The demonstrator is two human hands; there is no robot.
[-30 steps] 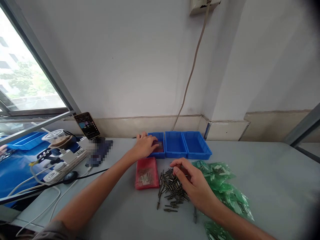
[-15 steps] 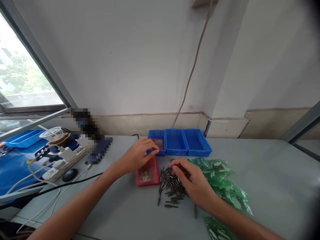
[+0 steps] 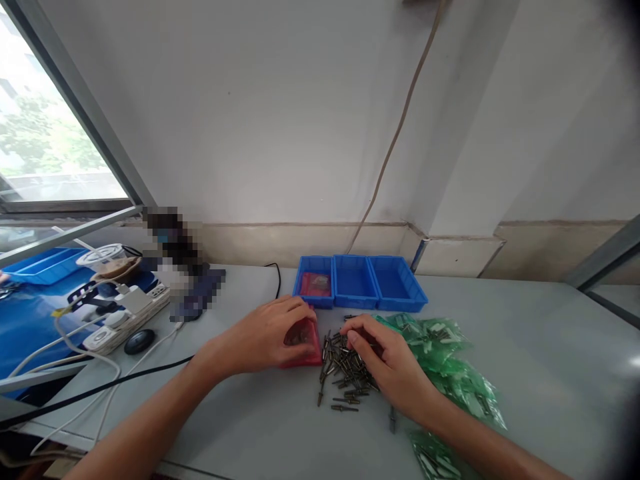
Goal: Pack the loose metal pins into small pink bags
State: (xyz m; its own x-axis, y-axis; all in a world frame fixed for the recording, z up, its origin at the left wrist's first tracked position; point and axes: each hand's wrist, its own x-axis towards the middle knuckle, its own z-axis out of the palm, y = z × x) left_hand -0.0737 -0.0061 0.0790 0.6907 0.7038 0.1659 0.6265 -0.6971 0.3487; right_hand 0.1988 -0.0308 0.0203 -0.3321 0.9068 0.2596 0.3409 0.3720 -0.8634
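Observation:
My left hand [image 3: 273,335] lies over a small red tray [image 3: 316,333], thumb and fingers apart, fingertips down inside it. It covers most of the tray's contents. My right hand [image 3: 387,357] is beside a heap of dark metal pins [image 3: 345,367]. Its thumb and fingertips are pressed together, and whatever they may hold is hidden. Several pins lie loose at the heap's near edge, one of them [image 3: 393,420] below the right wrist. Behind both hands stands a blue bin with three compartments [image 3: 356,303]. A flat reddish packet [image 3: 315,285] rests in its left compartment.
Green plastic bags of parts [image 3: 450,360] spread to the right, partly under my right forearm. On the left are a power strip [image 3: 107,337] with cables, a black mouse [image 3: 139,341] and a blurred-out object [image 3: 180,260]. A wall closes off the table's back.
My left hand has come back from the blue bin's left compartment and down onto the red tray, uncovering the packet. My right hand has stayed by the pins.

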